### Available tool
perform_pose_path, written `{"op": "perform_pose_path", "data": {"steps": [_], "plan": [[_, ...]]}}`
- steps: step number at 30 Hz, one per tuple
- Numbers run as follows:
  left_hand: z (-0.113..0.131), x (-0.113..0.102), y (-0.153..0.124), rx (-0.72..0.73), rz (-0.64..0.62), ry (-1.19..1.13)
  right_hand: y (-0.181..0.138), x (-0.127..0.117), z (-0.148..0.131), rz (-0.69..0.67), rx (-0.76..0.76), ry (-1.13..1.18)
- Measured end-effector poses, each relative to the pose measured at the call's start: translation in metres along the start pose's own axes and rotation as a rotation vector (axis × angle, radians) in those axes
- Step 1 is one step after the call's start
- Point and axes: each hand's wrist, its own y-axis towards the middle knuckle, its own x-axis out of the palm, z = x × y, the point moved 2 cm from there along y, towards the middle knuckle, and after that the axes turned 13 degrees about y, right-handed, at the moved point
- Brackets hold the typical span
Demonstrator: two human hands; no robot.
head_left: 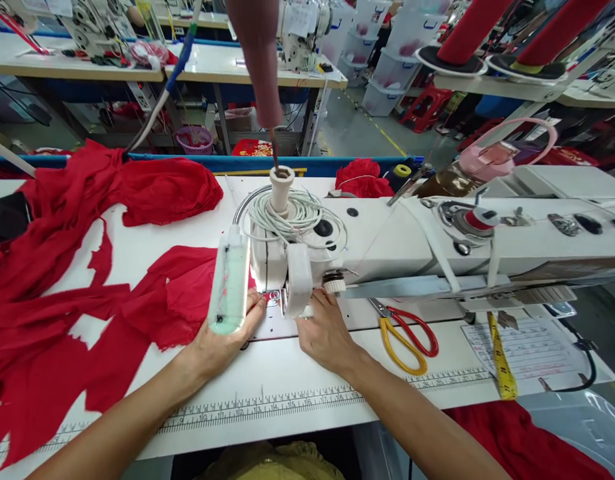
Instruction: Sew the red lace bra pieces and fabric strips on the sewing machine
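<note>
Red fabric [177,300] meets left hand [222,343] (right hand [327,333] touches sewing machine [387,247]).

The red cloth [182,293] lies rumpled on the white table [287,373], and its right edge is under my left hand [222,347], just beside the presser foot [273,298] (small, shiny metal). The white sewing machine [387,247] stands lengthwise across the table, needle end to my left, with the cloth spreading away leftward in loose folds.
</note>
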Motion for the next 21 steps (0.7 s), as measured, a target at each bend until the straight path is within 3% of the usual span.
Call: {"op": "perform_pose_path", "data": {"steps": [3,9,21], "plan": [[0.001,-0.001,0.0,0.018,0.026,0.021,-0.001,-0.001,-0.002,0.015,-0.011,0.026],[-0.002,-0.002,0.005,0.033,-0.059,0.061,-0.002,-0.002,-0.004,0.033,-0.019,0.05],[-0.007,0.009,-0.003,-0.109,-0.01,-0.077,0.002,-0.005,-0.009,0.125,-0.024,0.04]]}}
